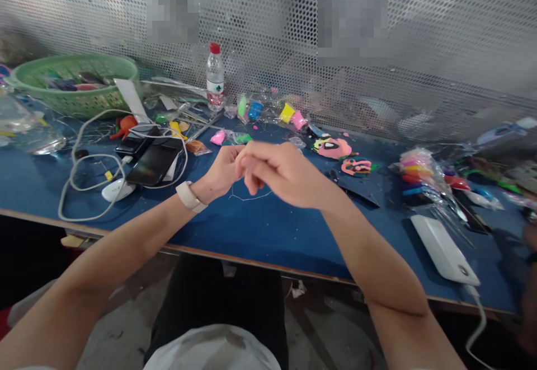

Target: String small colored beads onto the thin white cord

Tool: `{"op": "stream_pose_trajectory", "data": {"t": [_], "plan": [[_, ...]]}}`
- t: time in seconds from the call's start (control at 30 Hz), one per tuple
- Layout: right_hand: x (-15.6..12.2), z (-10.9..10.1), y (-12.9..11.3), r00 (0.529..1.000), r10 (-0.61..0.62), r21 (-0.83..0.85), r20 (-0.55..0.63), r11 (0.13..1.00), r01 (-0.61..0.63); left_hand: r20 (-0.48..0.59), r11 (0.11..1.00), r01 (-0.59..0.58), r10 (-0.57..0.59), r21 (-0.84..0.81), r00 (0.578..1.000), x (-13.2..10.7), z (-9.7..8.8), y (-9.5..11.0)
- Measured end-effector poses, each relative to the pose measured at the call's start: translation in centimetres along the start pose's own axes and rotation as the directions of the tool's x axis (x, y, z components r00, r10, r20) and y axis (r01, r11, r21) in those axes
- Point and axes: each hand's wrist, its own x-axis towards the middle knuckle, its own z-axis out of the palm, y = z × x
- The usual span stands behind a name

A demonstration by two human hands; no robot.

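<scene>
Over the middle of the blue table, my left hand and my right hand meet at the fingertips. The right hand is closed, its fingers curled inward; what they hold, if anything, is hidden. Most of the left hand's fingers are covered by the right hand, so their closure does not show. A thin pale thread curves just beneath both hands; whether it is held or lies on the table cannot be made out. To the right of my hands lie a pink clay figure and a smaller orange-pink clay piece.
Phones and a looping white cable lie left. A green basket and a water bottle stand behind, against a perforated metal panel. Bagged coloured clay and a white power bank are right.
</scene>
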Motion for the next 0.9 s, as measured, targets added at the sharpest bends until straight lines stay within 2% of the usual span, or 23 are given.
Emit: {"op": "stream_pose_trajectory", "data": {"t": [0.1,0.17,0.23,0.3,0.33,0.37,0.4,0.47,0.53,0.57,0.63,0.73,0.9], "plan": [[-0.6,0.2,-1.1,0.994,-0.030,-0.127,0.108,0.991,0.044,-0.055,0.997,0.033,-0.037,-0.065,0.998,0.1,-0.4,0.7],[-0.8,-0.8,-1.4,0.995,-0.046,-0.129,0.084,0.990,0.057,-0.106,0.995,0.018,-0.029,-0.102,0.994,0.4,-0.5,0.9],[-0.9,-2.2,-1.1,0.993,-0.054,-0.136,-0.100,0.990,0.040,-0.120,0.989,0.004,-0.022,-0.145,0.992,0.6,-0.5,0.8],[-0.7,-3.5,-0.3,0.942,-0.050,-0.180,-0.331,0.984,-0.011,-0.120,0.986,-0.016,-0.004,-0.165,0.993,0.8,-0.4,0.7],[-0.5,-4.0,0.4,0.915,-0.034,-0.197,-0.401,0.979,-0.050,-0.122,0.986,-0.035,0.015,-0.161,0.992,0.8,-0.4,0.6],[-0.3,-4.4,1.1,0.908,0.000,-0.196,-0.418,0.976,-0.090,-0.132,0.987,-0.059,0.040,-0.146,0.991,0.8,-0.4,0.5],[-0.1,-4.7,1.8,0.921,0.061,-0.168,-0.384,0.977,-0.135,-0.142,0.989,-0.084,0.066,-0.121,0.988,0.7,-0.4,0.5],[0.4,-4.8,3.3,0.954,0.221,-0.059,-0.203,0.970,-0.238,-0.165,0.991,-0.127,0.119,-0.039,0.979,0.6,-0.5,0.6],[0.8,-4.5,4.5,0.944,0.328,0.080,-0.039,0.943,-0.324,-0.175,0.984,-0.164,0.173,0.063,0.969,0.6,-0.6,0.8],[0.9,-4.3,4.8,0.936,0.352,0.144,-0.004,0.926,-0.348,-0.171,0.978,-0.181,0.198,0.106,0.965,0.5,-0.7,0.9],[1.2,-3.8,5.3,0.928,0.373,0.233,0.013,0.901,-0.365,-0.155,0.965,-0.210,0.234,0.159,0.960,0.5,-0.7,1.1],[1.3,-3.2,5.4,0.924,0.383,0.275,-0.005,0.889,-0.367,-0.142,0.959,-0.220,0.246,0.178,0.959,0.5,-0.7,1.3],[1.2,-2.7,5.1,0.923,0.370,0.226,-0.100,0.912,-0.341,-0.181,0.978,-0.123,0.153,0.166,0.972,0.2,-0.5,1.7]]}}
